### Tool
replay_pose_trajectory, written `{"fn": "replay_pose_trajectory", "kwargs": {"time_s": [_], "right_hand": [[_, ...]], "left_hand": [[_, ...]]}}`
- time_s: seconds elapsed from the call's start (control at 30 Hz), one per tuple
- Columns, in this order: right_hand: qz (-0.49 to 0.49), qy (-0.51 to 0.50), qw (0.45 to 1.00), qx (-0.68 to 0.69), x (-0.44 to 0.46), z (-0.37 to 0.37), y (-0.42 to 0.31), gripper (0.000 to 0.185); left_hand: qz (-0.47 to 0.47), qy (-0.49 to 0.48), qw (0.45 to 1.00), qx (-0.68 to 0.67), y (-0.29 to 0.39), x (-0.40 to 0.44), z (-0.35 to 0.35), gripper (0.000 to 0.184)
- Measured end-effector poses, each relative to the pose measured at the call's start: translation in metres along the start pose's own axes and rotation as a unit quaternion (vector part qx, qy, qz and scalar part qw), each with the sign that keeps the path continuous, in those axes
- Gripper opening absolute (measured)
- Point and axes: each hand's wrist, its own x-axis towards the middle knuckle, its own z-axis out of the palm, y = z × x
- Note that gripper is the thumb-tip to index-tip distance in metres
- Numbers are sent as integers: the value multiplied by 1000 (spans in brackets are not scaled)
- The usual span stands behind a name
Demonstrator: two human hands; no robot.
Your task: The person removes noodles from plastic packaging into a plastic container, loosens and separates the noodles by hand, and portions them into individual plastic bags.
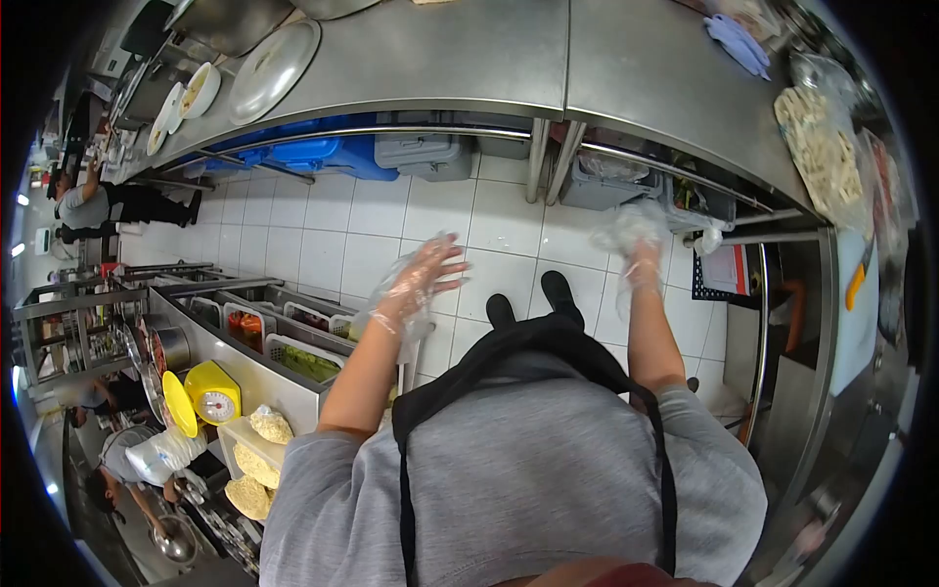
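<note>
My left hand (425, 279), in a loose clear plastic glove, is held out over the floor with its fingers spread and nothing in it. My right hand (643, 256), also in a clear glove, is closed around a bunch of crumpled clear plastic (626, 227). Motion blurs this hand, and its fingers are partly hidden by the plastic. It is near the grey bins (611, 186) under the steel counter (469, 64).
On the counter lie a metal lid (276, 70), a blue glove (737, 45) and a bag of pale strips (818, 157). An orange-handled knife (858, 284) rests on a white board (849, 338). To my left are vegetable baskets (303, 360) and a yellow scale (212, 393). Other people stand farther left.
</note>
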Motion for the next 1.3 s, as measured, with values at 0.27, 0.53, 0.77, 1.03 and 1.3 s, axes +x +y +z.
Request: {"fn": "replay_pose_trajectory", "kwargs": {"time_s": [0.27, 0.53, 0.77, 1.03, 1.3], "right_hand": [[-240, 265, 842, -404, 245, -80, 68, 49], [-268, -2, 235, -934, 362, -26, 110, 66], [-168, -62, 300, -937, 344, 0, 91, 61], [-207, -71, 420, -880, 282, -7, 45, 56], [-229, -171, 499, -818, 176, 1, 22, 51]], "left_hand": [[-150, 291, 943, -62, -100, -11, -38, 37], [-199, 351, 909, -102, -160, -61, 9, 32], [-207, 450, 863, -101, -225, -121, 45, 36], [-171, 444, 866, -151, -240, -168, 101, 34], [-91, 521, 833, -161, -300, -241, 120, 34]]}}
